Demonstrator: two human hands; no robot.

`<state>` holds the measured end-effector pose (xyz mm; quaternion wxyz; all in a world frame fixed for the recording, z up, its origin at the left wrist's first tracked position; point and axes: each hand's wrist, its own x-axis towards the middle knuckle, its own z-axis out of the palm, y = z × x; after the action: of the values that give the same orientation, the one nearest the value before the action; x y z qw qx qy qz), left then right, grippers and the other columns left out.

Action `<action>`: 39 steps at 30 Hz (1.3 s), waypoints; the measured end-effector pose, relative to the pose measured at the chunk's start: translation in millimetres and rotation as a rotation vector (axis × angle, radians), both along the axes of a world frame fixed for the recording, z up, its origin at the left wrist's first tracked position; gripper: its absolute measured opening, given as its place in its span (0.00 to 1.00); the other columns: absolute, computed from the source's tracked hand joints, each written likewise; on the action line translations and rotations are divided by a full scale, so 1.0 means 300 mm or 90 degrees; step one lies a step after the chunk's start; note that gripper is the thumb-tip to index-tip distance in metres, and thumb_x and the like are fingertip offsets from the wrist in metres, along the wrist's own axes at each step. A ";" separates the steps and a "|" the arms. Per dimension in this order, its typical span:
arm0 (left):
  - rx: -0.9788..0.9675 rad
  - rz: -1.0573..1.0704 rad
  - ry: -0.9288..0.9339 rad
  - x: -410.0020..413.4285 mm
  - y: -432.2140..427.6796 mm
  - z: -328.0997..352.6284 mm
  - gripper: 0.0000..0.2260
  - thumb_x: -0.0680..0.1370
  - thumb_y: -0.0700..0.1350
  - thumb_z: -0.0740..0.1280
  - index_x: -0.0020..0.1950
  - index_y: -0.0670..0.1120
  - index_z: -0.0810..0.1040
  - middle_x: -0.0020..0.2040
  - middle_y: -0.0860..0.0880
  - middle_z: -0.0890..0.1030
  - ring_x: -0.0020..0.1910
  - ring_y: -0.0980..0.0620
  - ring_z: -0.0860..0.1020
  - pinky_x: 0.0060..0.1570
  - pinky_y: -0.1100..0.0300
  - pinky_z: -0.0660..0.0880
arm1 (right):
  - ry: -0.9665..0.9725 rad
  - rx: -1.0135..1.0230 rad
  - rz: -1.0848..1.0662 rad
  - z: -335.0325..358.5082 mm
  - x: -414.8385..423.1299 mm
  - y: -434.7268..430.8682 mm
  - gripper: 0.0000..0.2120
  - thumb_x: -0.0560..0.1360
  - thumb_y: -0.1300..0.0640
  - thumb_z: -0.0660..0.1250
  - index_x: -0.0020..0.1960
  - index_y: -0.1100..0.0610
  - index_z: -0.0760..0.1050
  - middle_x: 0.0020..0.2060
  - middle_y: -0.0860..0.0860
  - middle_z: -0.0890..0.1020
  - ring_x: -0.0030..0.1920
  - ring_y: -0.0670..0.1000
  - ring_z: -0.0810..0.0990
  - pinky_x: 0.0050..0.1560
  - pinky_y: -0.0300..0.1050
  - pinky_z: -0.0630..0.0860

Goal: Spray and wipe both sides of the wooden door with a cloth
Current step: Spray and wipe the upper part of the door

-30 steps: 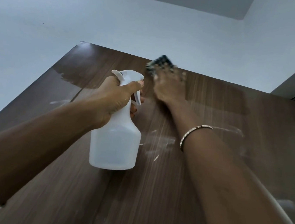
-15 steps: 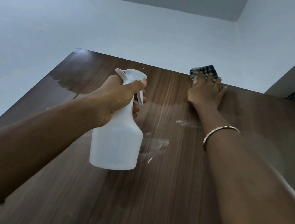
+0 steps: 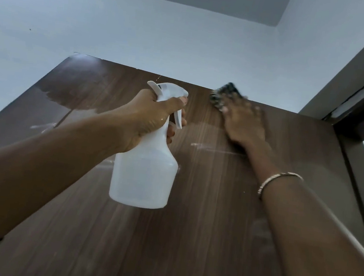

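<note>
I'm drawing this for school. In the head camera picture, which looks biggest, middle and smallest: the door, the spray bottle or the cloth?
1. door, fills most of the picture.
2. spray bottle, nearer the camera, which makes it look bigger.
3. cloth, blurred and mostly hidden under the right hand.

Door [image 3: 187, 240]: dark wood grain, wet streaks near top edge. Cloth [image 3: 224, 94]: dark, patterned, flat against top edge. Bottle [image 3: 144, 179]: white, upright.
</note>
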<state>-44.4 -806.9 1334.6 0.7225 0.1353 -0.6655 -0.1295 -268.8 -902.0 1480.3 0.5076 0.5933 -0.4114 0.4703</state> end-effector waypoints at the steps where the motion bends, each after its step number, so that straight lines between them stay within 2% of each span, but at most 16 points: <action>1: -0.001 -0.002 -0.004 -0.014 0.004 0.001 0.17 0.81 0.51 0.66 0.54 0.36 0.80 0.47 0.39 0.84 0.24 0.54 0.75 0.27 0.61 0.78 | -0.059 -0.014 -0.003 0.001 -0.085 0.008 0.24 0.87 0.47 0.48 0.83 0.45 0.56 0.83 0.48 0.54 0.83 0.55 0.51 0.81 0.62 0.46; 6: -0.008 -0.007 -0.010 -0.090 0.017 0.017 0.16 0.81 0.52 0.66 0.55 0.38 0.80 0.43 0.41 0.83 0.25 0.54 0.75 0.28 0.61 0.77 | -0.332 -0.058 0.019 -0.105 -0.371 0.046 0.25 0.86 0.52 0.50 0.83 0.45 0.56 0.83 0.49 0.55 0.83 0.57 0.48 0.81 0.63 0.43; 8: -0.009 -0.020 -0.005 -0.116 0.021 0.018 0.15 0.81 0.51 0.66 0.55 0.39 0.79 0.41 0.44 0.82 0.24 0.55 0.75 0.28 0.61 0.78 | -0.363 -0.055 0.026 -0.133 -0.385 0.049 0.25 0.86 0.52 0.50 0.83 0.46 0.56 0.83 0.50 0.54 0.83 0.57 0.46 0.81 0.64 0.41; 12: -0.027 -0.041 0.006 -0.149 0.017 0.019 0.18 0.80 0.52 0.66 0.55 0.37 0.79 0.47 0.39 0.84 0.23 0.55 0.75 0.26 0.61 0.77 | -0.387 -0.042 0.028 -0.144 -0.302 0.047 0.25 0.86 0.52 0.49 0.83 0.47 0.56 0.84 0.52 0.53 0.83 0.60 0.43 0.79 0.66 0.37; 15: -0.024 -0.024 0.013 -0.149 0.010 0.020 0.18 0.80 0.55 0.66 0.55 0.39 0.79 0.49 0.39 0.84 0.24 0.55 0.77 0.27 0.60 0.77 | -0.321 -0.036 0.019 -0.143 -0.194 0.029 0.25 0.87 0.51 0.50 0.83 0.47 0.56 0.84 0.52 0.53 0.83 0.59 0.44 0.79 0.67 0.37; 22: -0.035 0.008 0.025 -0.134 -0.018 0.019 0.20 0.80 0.54 0.66 0.50 0.35 0.80 0.48 0.36 0.84 0.25 0.53 0.77 0.32 0.57 0.79 | 0.087 0.017 0.006 -0.149 0.122 -0.018 0.24 0.88 0.47 0.47 0.83 0.44 0.53 0.84 0.48 0.52 0.83 0.55 0.45 0.80 0.62 0.38; 25: -0.030 0.014 0.014 -0.135 -0.028 0.024 0.19 0.80 0.54 0.67 0.49 0.36 0.81 0.49 0.36 0.83 0.25 0.52 0.77 0.32 0.56 0.79 | 0.123 0.034 -0.002 -0.112 0.066 -0.006 0.24 0.88 0.45 0.46 0.83 0.41 0.52 0.84 0.44 0.52 0.83 0.52 0.45 0.81 0.60 0.39; 28: -0.021 0.021 0.001 -0.142 -0.036 0.032 0.19 0.80 0.55 0.66 0.54 0.37 0.80 0.48 0.38 0.84 0.24 0.54 0.77 0.28 0.59 0.78 | 0.049 0.037 -0.012 -0.047 -0.082 0.012 0.24 0.88 0.44 0.46 0.84 0.42 0.52 0.84 0.44 0.50 0.83 0.52 0.46 0.80 0.60 0.40; 33: -0.033 0.010 -0.024 -0.167 -0.046 0.046 0.19 0.80 0.56 0.65 0.56 0.40 0.79 0.48 0.41 0.84 0.25 0.55 0.78 0.29 0.60 0.78 | -0.230 -0.014 -0.008 -0.014 -0.373 0.054 0.24 0.87 0.49 0.49 0.83 0.43 0.54 0.84 0.48 0.52 0.83 0.56 0.49 0.80 0.64 0.45; 36: -0.048 -0.006 -0.031 -0.180 -0.047 0.050 0.18 0.80 0.56 0.66 0.55 0.40 0.79 0.48 0.41 0.84 0.25 0.56 0.78 0.28 0.61 0.77 | -0.376 -0.023 0.020 -0.012 -0.363 0.051 0.25 0.86 0.51 0.50 0.82 0.45 0.57 0.84 0.51 0.53 0.83 0.59 0.47 0.80 0.66 0.42; 38: -0.055 -0.015 -0.029 -0.194 -0.045 0.050 0.18 0.80 0.55 0.66 0.54 0.39 0.79 0.47 0.40 0.84 0.24 0.56 0.77 0.27 0.62 0.76 | -0.354 -0.036 0.011 0.004 -0.269 0.043 0.24 0.85 0.52 0.52 0.81 0.46 0.61 0.82 0.54 0.58 0.82 0.60 0.50 0.79 0.68 0.43; 39: -0.057 -0.022 -0.028 -0.204 -0.044 0.048 0.18 0.80 0.55 0.66 0.54 0.39 0.79 0.47 0.39 0.84 0.24 0.56 0.77 0.26 0.62 0.76 | -0.300 -0.041 0.005 0.012 -0.212 0.035 0.24 0.85 0.52 0.52 0.80 0.46 0.62 0.82 0.54 0.59 0.82 0.60 0.52 0.79 0.68 0.44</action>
<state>-105.7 -820.1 1349.1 0.7107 0.0943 -0.6885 -0.1091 -332.4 -891.6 1483.8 0.4147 0.4520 -0.5010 0.6105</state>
